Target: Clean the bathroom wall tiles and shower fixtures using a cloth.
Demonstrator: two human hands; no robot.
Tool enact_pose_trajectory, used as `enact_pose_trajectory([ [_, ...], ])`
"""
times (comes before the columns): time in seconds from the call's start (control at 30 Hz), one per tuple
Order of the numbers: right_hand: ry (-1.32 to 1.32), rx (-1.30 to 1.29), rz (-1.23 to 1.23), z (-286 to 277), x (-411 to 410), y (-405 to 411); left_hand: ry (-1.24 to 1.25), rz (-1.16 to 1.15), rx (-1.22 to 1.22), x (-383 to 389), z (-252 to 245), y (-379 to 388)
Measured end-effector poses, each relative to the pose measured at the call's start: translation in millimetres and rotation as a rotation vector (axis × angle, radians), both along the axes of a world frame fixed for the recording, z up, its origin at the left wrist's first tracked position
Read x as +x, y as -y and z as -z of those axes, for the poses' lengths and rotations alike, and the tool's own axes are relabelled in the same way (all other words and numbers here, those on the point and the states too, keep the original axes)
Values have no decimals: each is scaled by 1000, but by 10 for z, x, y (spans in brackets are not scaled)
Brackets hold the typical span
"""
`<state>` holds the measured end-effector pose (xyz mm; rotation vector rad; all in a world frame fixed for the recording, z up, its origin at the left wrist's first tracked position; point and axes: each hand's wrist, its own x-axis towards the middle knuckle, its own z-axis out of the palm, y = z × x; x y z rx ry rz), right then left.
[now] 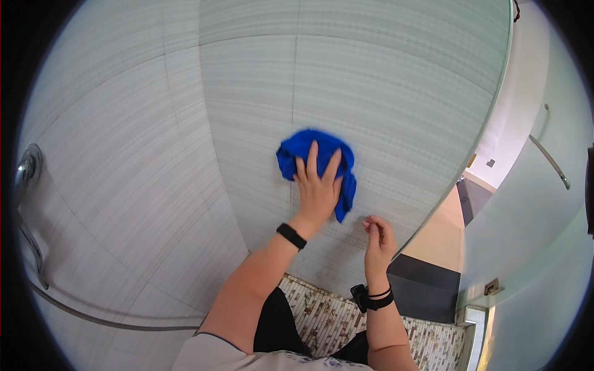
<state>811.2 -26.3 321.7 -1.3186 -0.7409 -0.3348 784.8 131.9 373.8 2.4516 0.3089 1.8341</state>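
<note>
My left hand (318, 192) presses a blue cloth (313, 143) flat against the light grey tiled wall (385, 106). Its fingers are spread over the cloth, and one corner of the fabric hangs down beside the wrist. Lower and to the right, my right hand (381, 239) is raised in front of the same wall. Loosely curled fingers show nothing held in it. Black bands circle both wrists.
A chrome shower fitting (29, 167) and a flexible hose (116, 327) are along the left wall. On the right stand a frosted glass door (524, 232) and its metal handle (550, 160). Mosaic tile (320, 308) covers the floor, with a dark slab (424, 290) beyond.
</note>
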Motion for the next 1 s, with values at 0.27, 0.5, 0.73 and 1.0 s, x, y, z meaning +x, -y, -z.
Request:
enact_pose_trajectory([
  [0.27, 63, -30, -31, -138, -22, -183, 208, -60, 75, 28, -1063, -257],
  [0.5, 43, 7, -47, -106, 13, -281, 118, -53, -32, -10, -459, -380],
  [0.73, 80, -27, -47, -86, 39, -282, 0, -65, -215, -121, 674, -398],
  [1.0, 157, -107, -40, -113, -17, -323, 92, -114, -294, -167, 65, -387],
])
